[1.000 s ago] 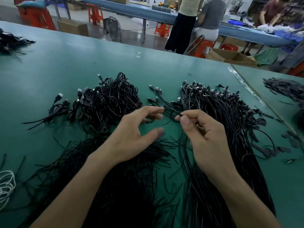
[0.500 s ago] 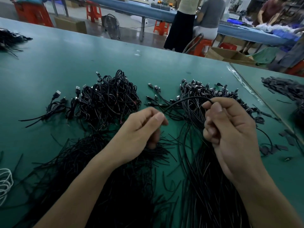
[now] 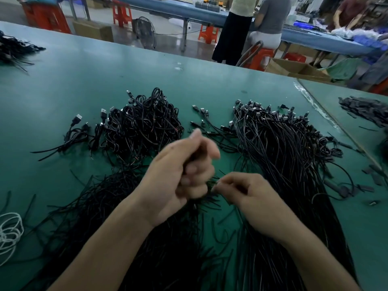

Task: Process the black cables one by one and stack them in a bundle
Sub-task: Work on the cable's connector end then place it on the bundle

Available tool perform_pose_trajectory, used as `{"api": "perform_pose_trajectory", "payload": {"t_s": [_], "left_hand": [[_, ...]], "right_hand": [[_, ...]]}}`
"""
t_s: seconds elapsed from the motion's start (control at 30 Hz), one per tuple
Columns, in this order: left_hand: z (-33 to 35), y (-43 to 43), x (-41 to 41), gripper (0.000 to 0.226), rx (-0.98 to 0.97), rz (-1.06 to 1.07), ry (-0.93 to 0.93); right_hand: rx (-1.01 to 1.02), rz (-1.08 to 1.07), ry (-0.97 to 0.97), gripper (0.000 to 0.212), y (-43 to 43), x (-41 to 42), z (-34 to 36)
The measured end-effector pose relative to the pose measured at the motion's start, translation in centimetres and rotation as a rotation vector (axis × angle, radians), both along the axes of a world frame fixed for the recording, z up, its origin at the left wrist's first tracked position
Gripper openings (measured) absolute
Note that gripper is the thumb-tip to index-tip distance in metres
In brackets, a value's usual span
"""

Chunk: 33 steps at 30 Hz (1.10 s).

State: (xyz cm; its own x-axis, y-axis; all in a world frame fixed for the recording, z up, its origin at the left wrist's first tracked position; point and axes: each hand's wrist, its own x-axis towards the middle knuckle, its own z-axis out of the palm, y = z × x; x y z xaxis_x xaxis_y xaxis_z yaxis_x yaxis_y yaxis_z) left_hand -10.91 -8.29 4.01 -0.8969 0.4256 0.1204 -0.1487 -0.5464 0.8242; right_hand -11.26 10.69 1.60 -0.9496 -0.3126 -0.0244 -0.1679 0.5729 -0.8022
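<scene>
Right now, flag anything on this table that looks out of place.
A white cord coil at the left edge of the table matches nothing else here. Small flat black pieces lie scattered right of the straight bundle. The cable heap at centre-left is tangled, not aligned.

Green table [image 3: 84, 80]: black cable heaps [image 3: 142, 127], white cord [image 3: 10, 234].

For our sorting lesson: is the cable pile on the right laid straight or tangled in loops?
Laid straight: the right cable pile runs in roughly parallel strands with plugs gathered at its far end.
</scene>
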Motion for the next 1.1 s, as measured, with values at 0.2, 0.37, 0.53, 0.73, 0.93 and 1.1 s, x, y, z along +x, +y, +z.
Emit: {"api": "perform_pose_trajectory", "payload": {"t_s": [0.2, 0.37, 0.53, 0.73, 0.93, 1.1], "left_hand": [[-3.0, 0.7, -1.6, 0.037, -0.243, 0.554, 0.111], [-3.2, 0.8, -1.1, 0.038, -0.742, 0.375, 0.225], [-1.3, 0.8, 0.2, 0.063, -0.606, -0.019, 0.068], [-0.4, 0.2, -0.2, 0.046, 0.027, -0.048, -0.101], [-2.2, 1.2, -1.2, 0.039, -0.008, 0.395, 0.024], [-3.2, 1.1, -1.0, 0.036, -0.802, 0.406, 0.292]], "right_hand": [[0.104, 0.204, 0.117, 0.013, -1.0, 1.8, 1.6], [0.025, 0.026, 0.345, 0.017, -1.0, 1.3, 3.2], [-0.235, -0.085, 0.307, 0.023, -1.2, 0.0, 2.8], [-0.235, -0.004, 0.119, 0.027, -2.8, 1.1, 0.5], [0.075, 0.189, 0.056, 0.019, -2.7, 2.3, 0.9], [0.098, 0.085, 0.332, 0.011, -1.5, 1.3, 2.3]]}}
